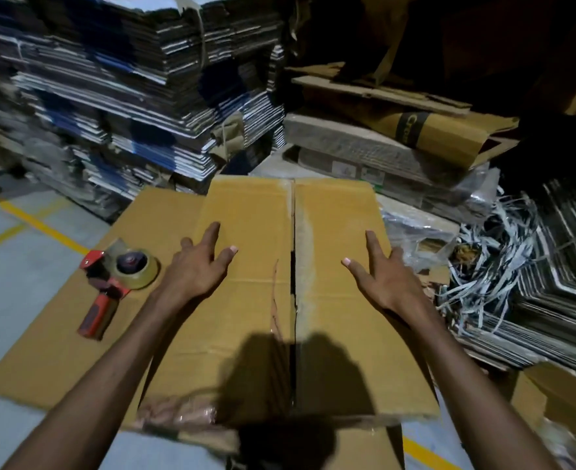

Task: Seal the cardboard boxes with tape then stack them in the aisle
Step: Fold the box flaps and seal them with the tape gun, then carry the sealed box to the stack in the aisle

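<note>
Pressing flat, both grips wide: left hand (197,266) and right hand (383,276) on the creased cardboard box (256,320) flaps; red tape dispenser (117,283) beside.

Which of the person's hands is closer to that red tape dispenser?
Left. The left hand presses the box's left flap, just right of the tape dispenser. The right hand lies across the seam, on the right flap.

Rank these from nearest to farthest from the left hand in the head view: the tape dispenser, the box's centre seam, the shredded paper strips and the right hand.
1. Tape dispenser, just left of the left hand, lying on flat cardboard.
2. Centre seam, to its right, between the box flaps.
3. Right hand, across the seam on the right flap.
4. Shredded paper strips, far right, beyond the box.
</note>
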Demonstrator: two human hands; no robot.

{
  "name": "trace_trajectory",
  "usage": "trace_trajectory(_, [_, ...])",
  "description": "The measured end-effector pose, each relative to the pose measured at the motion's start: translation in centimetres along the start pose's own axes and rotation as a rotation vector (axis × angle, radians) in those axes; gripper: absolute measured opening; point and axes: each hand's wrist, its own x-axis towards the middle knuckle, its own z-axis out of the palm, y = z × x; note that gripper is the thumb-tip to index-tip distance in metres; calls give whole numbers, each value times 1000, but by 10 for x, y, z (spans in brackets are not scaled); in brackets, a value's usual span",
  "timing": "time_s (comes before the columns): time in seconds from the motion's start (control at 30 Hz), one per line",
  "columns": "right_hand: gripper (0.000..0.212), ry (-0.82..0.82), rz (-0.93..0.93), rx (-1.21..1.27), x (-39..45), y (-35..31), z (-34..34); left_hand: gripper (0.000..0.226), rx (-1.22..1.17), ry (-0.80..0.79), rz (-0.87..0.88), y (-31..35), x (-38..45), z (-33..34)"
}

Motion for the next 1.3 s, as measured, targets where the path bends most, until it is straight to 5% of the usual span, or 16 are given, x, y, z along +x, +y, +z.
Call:
trace_trajectory(0.43, [122, 140, -138, 121, -89, -47, -24, 83, -154, 276, -80, -20, -120, -29])
trace_trajectory(0.77, [115, 210, -494, 191, -222, -173, -10, 78, -325, 714, -325, -116, -332, -101])
trace_trajectory(1.3, [115, -366, -1171, 36, -394, -433, 221, 81, -413, 1023, -1177, -353, -604, -15])
